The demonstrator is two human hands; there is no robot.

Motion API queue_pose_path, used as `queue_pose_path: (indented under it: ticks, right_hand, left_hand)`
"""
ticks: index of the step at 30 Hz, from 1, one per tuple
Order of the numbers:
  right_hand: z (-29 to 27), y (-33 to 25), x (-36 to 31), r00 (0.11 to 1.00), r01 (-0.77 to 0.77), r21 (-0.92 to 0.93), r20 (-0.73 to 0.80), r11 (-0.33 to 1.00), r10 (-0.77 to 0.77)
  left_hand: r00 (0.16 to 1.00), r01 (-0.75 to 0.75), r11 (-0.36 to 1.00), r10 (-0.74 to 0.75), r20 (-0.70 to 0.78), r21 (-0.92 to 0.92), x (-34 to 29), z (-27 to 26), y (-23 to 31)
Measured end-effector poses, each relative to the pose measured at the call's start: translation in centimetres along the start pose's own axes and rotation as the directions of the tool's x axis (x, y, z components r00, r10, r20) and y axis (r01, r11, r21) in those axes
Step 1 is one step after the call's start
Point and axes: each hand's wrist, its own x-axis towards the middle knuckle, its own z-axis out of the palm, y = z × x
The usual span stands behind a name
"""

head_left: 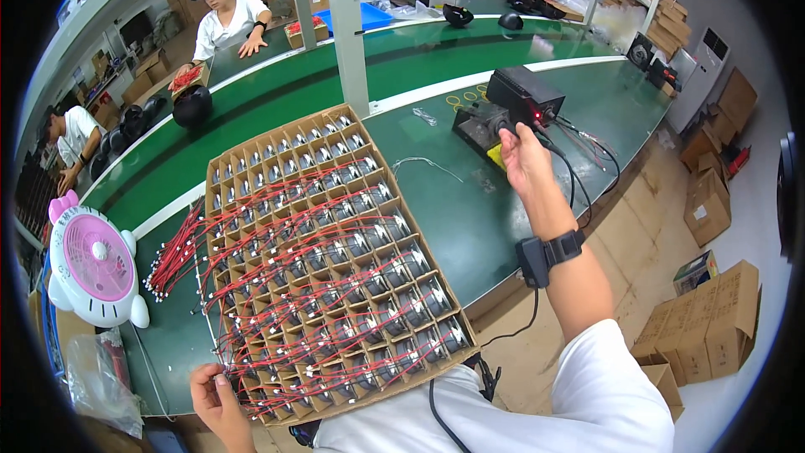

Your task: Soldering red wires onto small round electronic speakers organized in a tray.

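Observation:
A cardboard divider box [369, 130] lies tilted in front of me, its near edge reaching over my lap. Small round black-and-silver parts [390, 319] stand in its cells, many with red wires [335, 289] trailing leftward. My left hand [220, 407] is at the box's near left corner, thumb and finger pinched by the wire ends; what they hold is too small to make out. Over at the right, my right hand [528, 164] closes on the dark handle of a soldering iron [506, 131] at its stand [476, 127], beside a yellow sponge [497, 156].
A black power unit [527, 94] with a red light stands behind the iron stand, cables trailing. Loose red wires [176, 256] and a pink-and-white fan [96, 256] are on the left. Beyond runs a green conveyor [277, 109] with black round housings [193, 106]; co-workers sit there.

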Motion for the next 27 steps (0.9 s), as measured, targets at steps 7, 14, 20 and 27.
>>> queue_pose_path:
  ticks: [7,14,20,27]
  right_hand:
    - [0.0,-1.7,2.0,1.000,-0.025,0.045,0.020,0.999,0.024]
    - [2.9,4.1,-3.5,0.526,0.817,-0.564,0.814,-0.121,-0.245]
    - [5.4,6.3,-0.3,0.630,0.734,-0.645,0.764,-0.211,-0.142]
    - [8.7,7.3,5.6,0.744,0.519,-0.809,0.587,-0.277,-0.321]
  left_hand:
    - [0.996,0.053,0.998,-0.051,-0.069,0.019,0.4,0.4,0.4]
    - [0.974,0.140,0.989,-0.128,-0.187,0.055,1.5,0.4,1.1]
    - [0.949,0.214,0.977,-0.203,-0.242,0.020,1.2,0.1,-0.2]
    - [0.925,0.196,0.980,-0.198,-0.323,-0.038,1.5,0.9,-1.6]
